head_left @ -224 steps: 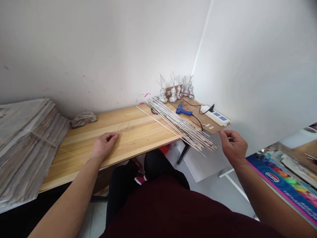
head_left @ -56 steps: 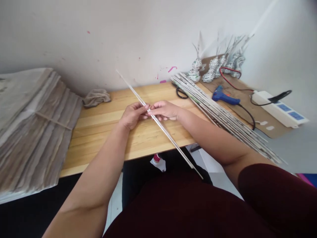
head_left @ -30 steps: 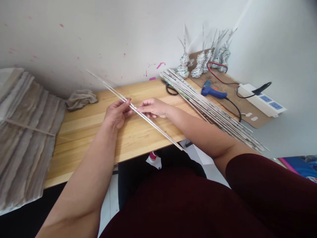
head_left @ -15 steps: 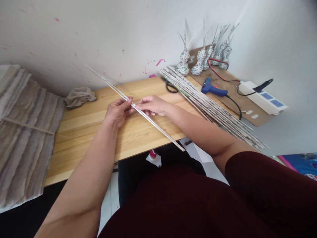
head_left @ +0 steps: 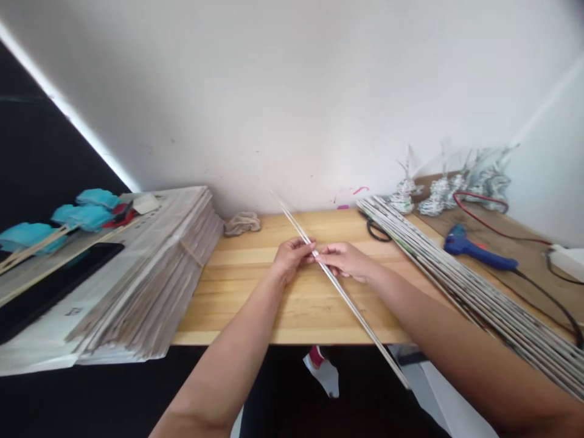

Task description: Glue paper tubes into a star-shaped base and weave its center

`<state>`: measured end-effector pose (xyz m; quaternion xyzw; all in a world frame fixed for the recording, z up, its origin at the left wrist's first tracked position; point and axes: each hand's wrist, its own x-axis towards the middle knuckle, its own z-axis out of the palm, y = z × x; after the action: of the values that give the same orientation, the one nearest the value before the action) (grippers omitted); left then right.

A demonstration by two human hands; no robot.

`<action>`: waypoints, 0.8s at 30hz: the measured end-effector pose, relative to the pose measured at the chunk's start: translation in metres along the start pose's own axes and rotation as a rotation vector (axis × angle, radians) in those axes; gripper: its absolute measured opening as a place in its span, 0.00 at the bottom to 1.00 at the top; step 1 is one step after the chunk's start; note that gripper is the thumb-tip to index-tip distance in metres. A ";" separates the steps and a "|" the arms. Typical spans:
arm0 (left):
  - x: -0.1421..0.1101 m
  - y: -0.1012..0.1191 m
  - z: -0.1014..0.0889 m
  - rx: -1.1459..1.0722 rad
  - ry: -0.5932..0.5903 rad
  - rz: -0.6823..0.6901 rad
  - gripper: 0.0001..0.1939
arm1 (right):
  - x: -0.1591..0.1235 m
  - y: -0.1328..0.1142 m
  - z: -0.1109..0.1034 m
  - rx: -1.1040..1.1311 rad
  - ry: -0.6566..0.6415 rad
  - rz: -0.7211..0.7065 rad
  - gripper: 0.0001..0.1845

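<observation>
Two long thin rolled-paper sticks (head_left: 360, 317) lie side by side, slanting from the wall side down past the table's front edge. My left hand (head_left: 292, 258) pinches them near their middle, thumb on top. Close beside it, my right hand (head_left: 343, 260) also grips the sticks between thumb and fingers. Both hands are just above the wooden table (head_left: 228, 298). To the right lies a bundle of similar rolled-paper sticks (head_left: 438, 267), with the black handle of scissors (head_left: 378, 231) showing by its far end.
A tall newspaper stack (head_left: 182, 243) at left carries a black phone-like slab (head_left: 59, 286) and blue pieces on sticks (head_left: 84, 216). A crumpled cloth (head_left: 243, 223) lies near the wall. At right are a blue glue gun (head_left: 479, 248), woven paper figures (head_left: 440, 191) and a white power strip (head_left: 568, 261).
My view has swung left and up, bringing the top of the newspaper stack into sight. Both hands keep their grip on the two sticks in nearly the same pose.
</observation>
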<state>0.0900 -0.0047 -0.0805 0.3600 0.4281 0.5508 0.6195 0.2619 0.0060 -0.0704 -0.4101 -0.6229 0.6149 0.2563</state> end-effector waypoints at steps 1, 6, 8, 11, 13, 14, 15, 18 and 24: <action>0.000 0.000 0.000 -0.002 -0.004 -0.005 0.22 | 0.000 0.000 0.000 -0.011 0.005 0.006 0.18; -0.001 0.002 -0.001 -0.029 -0.011 0.008 0.23 | -0.001 0.000 -0.003 -0.046 -0.009 0.047 0.19; -0.001 0.004 -0.002 -0.058 0.021 0.043 0.23 | -0.002 -0.001 -0.004 -0.061 -0.032 0.052 0.19; 0.001 0.008 -0.005 -0.104 0.120 0.090 0.21 | -0.005 -0.003 -0.006 -0.117 -0.077 0.053 0.20; 0.004 0.010 -0.008 -0.125 0.192 0.109 0.18 | -0.007 -0.004 -0.006 -0.161 -0.118 0.058 0.19; 0.005 0.011 -0.010 -0.134 0.224 0.118 0.17 | -0.008 -0.004 -0.007 -0.180 -0.140 0.064 0.19; 0.007 0.013 -0.012 -0.141 0.251 0.128 0.17 | -0.008 -0.005 -0.007 -0.196 -0.164 0.073 0.19; 0.012 0.017 -0.020 -0.161 0.340 0.179 0.20 | -0.009 -0.006 -0.009 -0.227 -0.231 0.115 0.19; 0.021 0.030 -0.040 -0.188 0.524 0.328 0.32 | -0.013 -0.008 -0.014 -0.307 -0.361 0.170 0.19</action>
<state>0.0420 0.0190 -0.0712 0.2113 0.4565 0.7544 0.4218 0.2790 0.0043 -0.0590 -0.3784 -0.7081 0.5957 0.0229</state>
